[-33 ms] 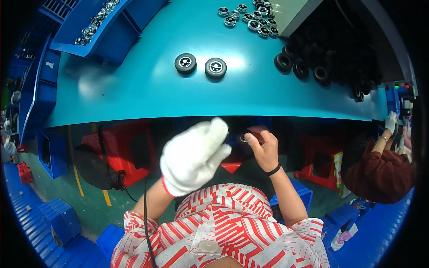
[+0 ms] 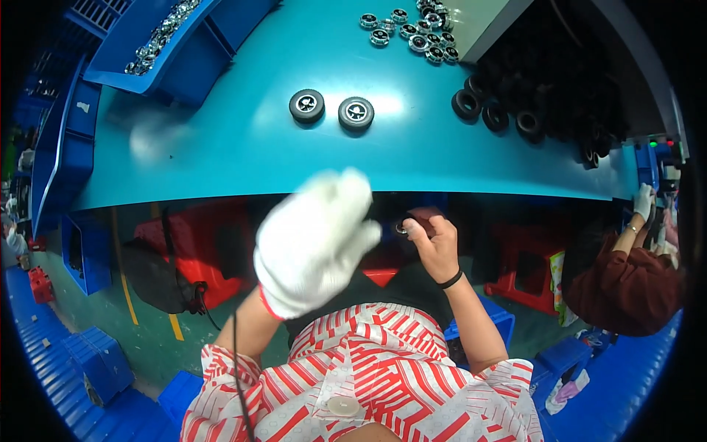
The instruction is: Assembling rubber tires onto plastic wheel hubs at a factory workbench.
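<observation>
My left hand [image 2: 315,247] wears a white knit glove with a red cuff. It is raised in front of the table edge with its fingers stretched out, the thumb apart, and nothing visible in it. My bare right hand [image 2: 436,247], with a black band at the wrist, grips a small dark wheel [image 2: 402,226] with a shiny rim. That wheel is partly hidden by fingers and shadow. On the teal table [image 2: 236,158] lie two finished-looking toy wheels, a left wheel [image 2: 306,106] and a right wheel [image 2: 356,113], black tyres with silver spoked hubs.
Several loose chrome hubs [image 2: 420,42] lie at the back. A pile of black tyres [image 2: 530,122] stands at the right. A blue bin [image 2: 193,70] of shiny hubs is at the back left. Red stools [image 2: 526,269] stand below the table. A co-worker's sleeve [image 2: 626,283] shows far right.
My gloved left hand has shifted slightly up toward the table edge and a little left. My right hand and the dark wheel have stayed in place.
</observation>
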Demonstrator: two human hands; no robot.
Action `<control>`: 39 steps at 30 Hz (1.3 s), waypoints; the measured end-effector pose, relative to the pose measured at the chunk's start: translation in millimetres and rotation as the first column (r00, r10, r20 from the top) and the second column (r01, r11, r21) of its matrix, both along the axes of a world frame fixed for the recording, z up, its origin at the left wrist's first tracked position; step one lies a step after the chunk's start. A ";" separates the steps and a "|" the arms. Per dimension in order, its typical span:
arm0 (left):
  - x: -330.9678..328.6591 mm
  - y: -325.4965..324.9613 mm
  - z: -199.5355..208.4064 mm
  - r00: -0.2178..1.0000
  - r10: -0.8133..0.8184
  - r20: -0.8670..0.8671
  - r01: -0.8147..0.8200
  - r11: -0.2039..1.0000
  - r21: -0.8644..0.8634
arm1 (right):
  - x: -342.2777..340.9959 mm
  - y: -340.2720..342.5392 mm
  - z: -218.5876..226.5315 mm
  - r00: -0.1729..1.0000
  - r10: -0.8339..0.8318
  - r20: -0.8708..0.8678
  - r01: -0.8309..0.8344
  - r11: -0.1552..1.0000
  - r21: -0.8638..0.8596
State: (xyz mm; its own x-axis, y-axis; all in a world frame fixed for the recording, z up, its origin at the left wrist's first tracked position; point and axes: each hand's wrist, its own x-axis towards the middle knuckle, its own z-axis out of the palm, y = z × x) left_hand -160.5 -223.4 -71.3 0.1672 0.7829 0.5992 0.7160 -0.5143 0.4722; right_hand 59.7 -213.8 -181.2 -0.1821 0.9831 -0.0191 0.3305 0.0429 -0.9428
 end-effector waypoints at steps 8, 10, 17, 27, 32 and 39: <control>-7.8 84.4 -0.9 0.956 0.174 -0.237 -0.192 0.980 -0.056 | -8.2 -11.8 -6.8 0.995 0.025 -0.092 -0.031 0.998 -0.062; 1.5 79.5 -2.2 0.953 0.152 -0.262 -0.152 0.988 0.023 | -2.9 -14.0 -10.4 0.997 0.005 -0.077 -0.012 0.997 -0.081; 39.4 -6.0 -30.0 0.938 -0.269 -0.217 0.243 0.960 -0.140 | 3.2 -12.5 -11.3 1.000 0.029 -0.004 -0.029 0.999 -0.021; 41.3 9.6 -84.0 0.978 -0.117 -0.170 0.045 0.926 -0.374 | 9.9 22.5 42.0 0.981 -0.052 0.186 -0.045 0.874 0.484; 47.8 -8.0 -63.0 0.983 -0.114 0.143 0.165 0.887 -0.430 | 32.1 85.2 105.3 0.860 -0.387 0.332 -0.101 0.509 0.855; 51.9 -17.2 -52.2 0.894 -0.090 0.439 0.325 0.804 -0.497 | 41.6 106.3 88.6 0.875 -0.325 0.359 -0.041 0.688 0.724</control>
